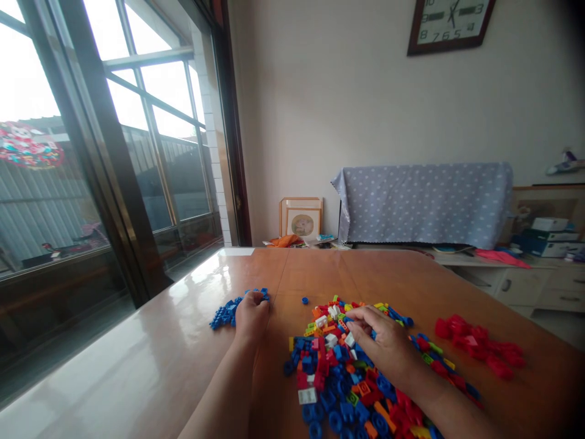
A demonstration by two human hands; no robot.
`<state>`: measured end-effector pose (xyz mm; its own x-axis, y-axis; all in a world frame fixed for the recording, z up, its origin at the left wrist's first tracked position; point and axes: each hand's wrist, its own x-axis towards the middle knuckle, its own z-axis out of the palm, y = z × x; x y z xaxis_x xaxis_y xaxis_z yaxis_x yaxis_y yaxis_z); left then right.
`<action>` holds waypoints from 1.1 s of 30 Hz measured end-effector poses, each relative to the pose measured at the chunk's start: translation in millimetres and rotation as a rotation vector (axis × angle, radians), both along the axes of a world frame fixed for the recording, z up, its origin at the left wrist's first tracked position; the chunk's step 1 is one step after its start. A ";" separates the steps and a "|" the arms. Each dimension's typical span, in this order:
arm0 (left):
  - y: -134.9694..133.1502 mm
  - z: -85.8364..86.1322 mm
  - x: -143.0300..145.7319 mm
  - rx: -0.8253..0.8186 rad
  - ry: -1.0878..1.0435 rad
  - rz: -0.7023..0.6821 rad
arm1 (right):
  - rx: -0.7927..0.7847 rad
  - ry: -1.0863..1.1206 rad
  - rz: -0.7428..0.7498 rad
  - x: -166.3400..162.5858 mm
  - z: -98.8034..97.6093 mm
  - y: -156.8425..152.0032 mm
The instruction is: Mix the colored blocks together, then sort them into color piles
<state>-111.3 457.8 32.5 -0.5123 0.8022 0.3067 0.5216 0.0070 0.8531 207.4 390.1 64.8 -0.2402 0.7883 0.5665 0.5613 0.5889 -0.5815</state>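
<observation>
My left hand rests at the right end of a small pile of blue toy bricks on the left of the table. Its fingers are curled together, and whatever they hold is hidden. Over a large heap of mixed toy bricks reaches my right hand, thumb and fingers drawn together. A bit of blue shows between them, apparently a blue brick. Red, white, orange, yellow, green and blue pieces make up the heap, with blue wheel-like pieces at its near side.
One small round blue piece lies alone between the piles. A group of red pieces sits at the right of the brown table. Behind stand a cloth-covered object, a white cabinet and framed pictures. Glass doors line the left.
</observation>
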 end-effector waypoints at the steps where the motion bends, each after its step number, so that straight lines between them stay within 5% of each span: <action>1: 1.1 -1.7 -2.6 -0.007 0.010 0.023 | 0.002 -0.002 0.000 0.6 0.3 0.4; 17: -4.8 11.6 -1.4 0.004 0.150 0.007 | 0.005 0.000 -0.007 3.7 5.1 -0.2; 22: -25.1 31.4 33.0 0.034 0.160 -0.237 | 0.013 0.003 -0.009 5.1 5.2 0.5; 28: -70.7 57.2 85.7 0.040 0.294 -0.855 | 0.004 0.003 -0.016 5.8 7.4 -1.8; 33: -82.2 60.7 102.6 0.026 0.476 -0.991 | 0.001 -0.016 -0.017 4.8 9.2 -1.5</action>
<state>-8.7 375.7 93.1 0.5306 0.7829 0.3248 0.5614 -0.6117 0.5574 212.2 388.7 74.0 -0.2358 0.7920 0.5631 0.5803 0.5796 -0.5722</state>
